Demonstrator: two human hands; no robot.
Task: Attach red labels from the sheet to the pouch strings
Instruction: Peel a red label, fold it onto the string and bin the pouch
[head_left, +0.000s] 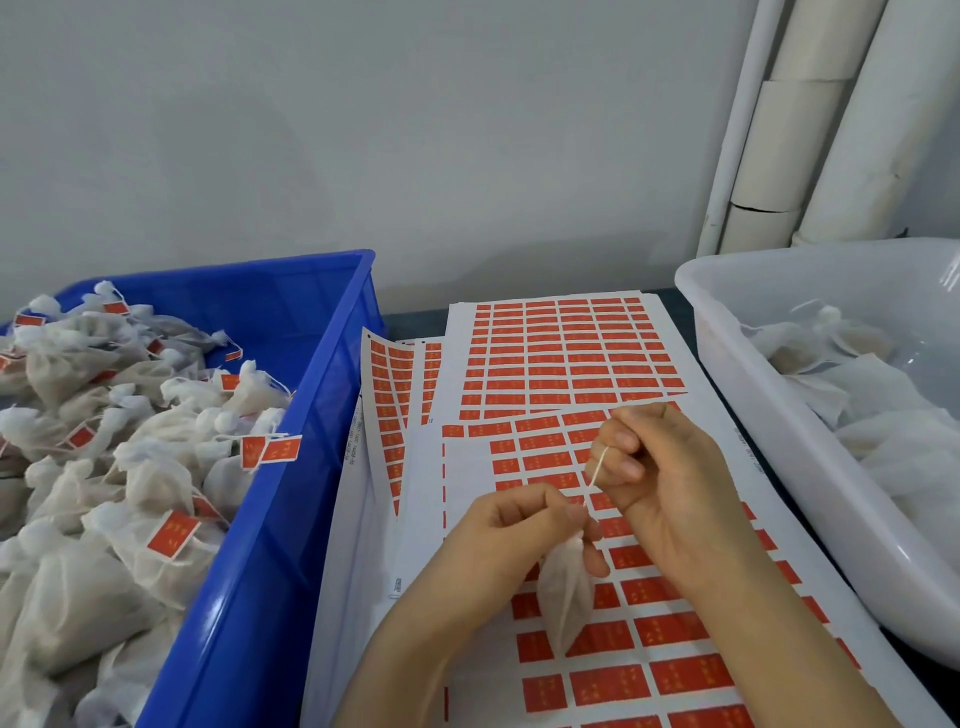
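White pouch (566, 597), neck hidden, right fingers (626, 469) pinching string (596, 475)

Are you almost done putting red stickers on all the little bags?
Not yet. Done: the blue plastic crate holds many white mesh pouches with red labels. In hand: the left hand holds one unlabelled pouch while the right hand pinches its thin string. Left: plain pouches wait in the white plastic tub.

Crate (291, 519) left; tub (769, 415) right — sheets (561, 358) between
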